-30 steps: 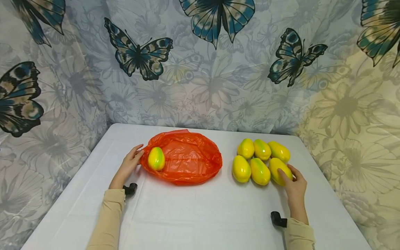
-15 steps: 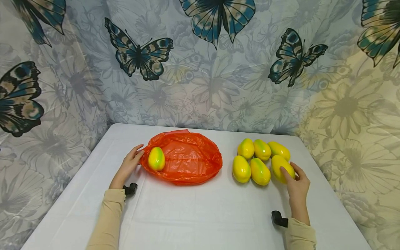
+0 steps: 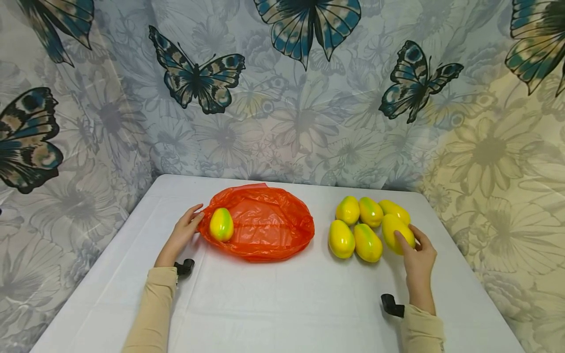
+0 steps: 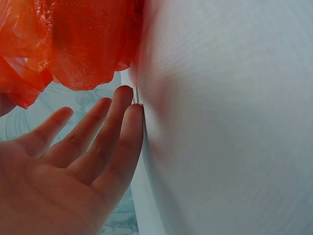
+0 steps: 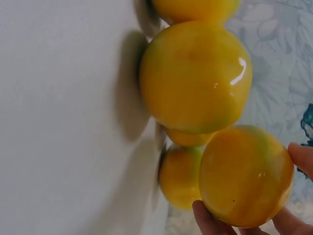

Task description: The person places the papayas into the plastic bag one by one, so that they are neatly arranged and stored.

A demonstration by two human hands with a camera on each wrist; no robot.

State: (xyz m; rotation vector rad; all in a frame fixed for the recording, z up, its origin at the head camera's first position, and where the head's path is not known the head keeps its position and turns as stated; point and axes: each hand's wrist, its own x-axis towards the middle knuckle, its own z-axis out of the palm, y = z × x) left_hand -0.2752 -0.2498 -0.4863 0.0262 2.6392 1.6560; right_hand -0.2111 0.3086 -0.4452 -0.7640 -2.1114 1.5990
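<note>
Though its skin shines like wax, the yellow fruit (image 3: 397,232) in the right hand (image 3: 418,262) looks smooth and hard, probably a light hollow model, so it is likely to slip if squeezed only at its tapered ends. The widest part of its belly seems the safest place to take hold, with thumb on one flank and fingers (image 5: 211,221) on the other. That is roughly how the right hand has it: fingertips curl round the near end of the fruit, thumb on the outer side, the wrist low over the table (image 3: 282,304) and the forearm running straight back toward the body. From the right wrist view the fruit (image 5: 245,176) appears raised a little off the table, just beside the other fruits (image 3: 355,230), which lie packed together at the right of the table.

The orange bag (image 3: 265,225) is thin, crinkly film, soft and easily shifted, with a single fruit (image 3: 221,224) lying inside at its left edge. The left hand (image 3: 182,234) rests flat on the table against that edge, fingers (image 4: 102,137) straight and close together, thumb toward the rim; it seems to touch the plastic rather than grip it. Behind the table hangs a butterfly curtain (image 3: 282,88).
</note>
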